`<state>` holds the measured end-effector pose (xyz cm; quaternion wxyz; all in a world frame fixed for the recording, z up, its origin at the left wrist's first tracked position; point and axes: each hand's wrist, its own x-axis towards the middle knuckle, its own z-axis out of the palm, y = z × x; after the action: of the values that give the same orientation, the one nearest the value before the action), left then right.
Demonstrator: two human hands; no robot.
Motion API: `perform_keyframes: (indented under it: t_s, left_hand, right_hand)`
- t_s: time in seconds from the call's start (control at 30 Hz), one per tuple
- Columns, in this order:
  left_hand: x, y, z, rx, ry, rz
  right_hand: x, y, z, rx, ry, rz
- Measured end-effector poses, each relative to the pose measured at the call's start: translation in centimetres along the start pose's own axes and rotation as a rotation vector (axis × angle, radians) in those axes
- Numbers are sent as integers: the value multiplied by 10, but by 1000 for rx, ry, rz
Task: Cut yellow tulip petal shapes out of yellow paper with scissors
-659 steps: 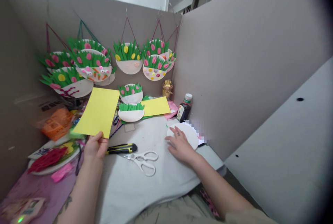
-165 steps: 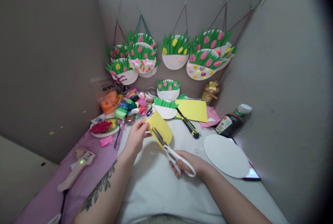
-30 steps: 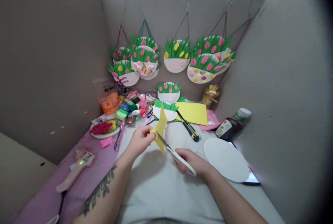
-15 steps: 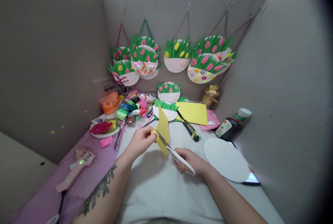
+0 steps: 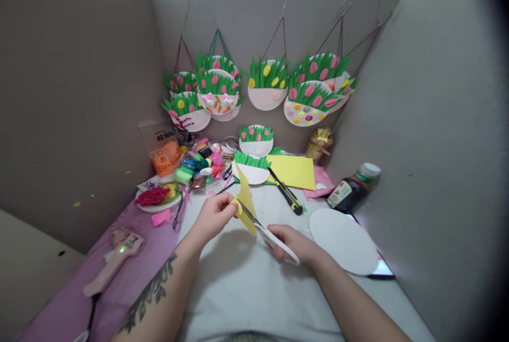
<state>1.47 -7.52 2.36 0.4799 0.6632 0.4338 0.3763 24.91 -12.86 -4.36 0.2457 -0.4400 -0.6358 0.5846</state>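
My left hand (image 5: 218,213) pinches a piece of yellow paper (image 5: 244,193) between thumb and fingers, holding it above the table. White-handled scissors (image 5: 274,239) are gripped in my right hand (image 5: 287,241). Their blades lie across the yellow paper close to my left fingertips. Just beyond the hands sits a white paper-plate pocket (image 5: 251,174) with green paper grass. A black-and-yellow utility knife (image 5: 287,193) rests beside it, partly over a larger yellow sheet (image 5: 292,171).
On the left lie a pink glue gun (image 5: 115,265), a plate with red yarn (image 5: 157,196) and bags of coloured clay (image 5: 194,167). A dark bottle (image 5: 353,188) and white oval card (image 5: 344,241) are on the right. Decorated plates (image 5: 266,95) hang at the back wall.
The yellow paper is turned slightly and appears narrower, with the scissor blades still across it. The whole view has shifted a little; both hands stay nearly in place.
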Motion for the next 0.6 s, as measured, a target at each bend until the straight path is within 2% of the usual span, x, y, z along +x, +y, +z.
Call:
perform_keyframes:
  t_s: [0.3,0.6]
  left_hand:
    - [-1,0,1,20,-10,31]
    - [-2,1,-3,18,11,38]
  right_hand:
    - [2,-4,5,-36,17,-38]
    - [5,-3,1,-70,31,-32]
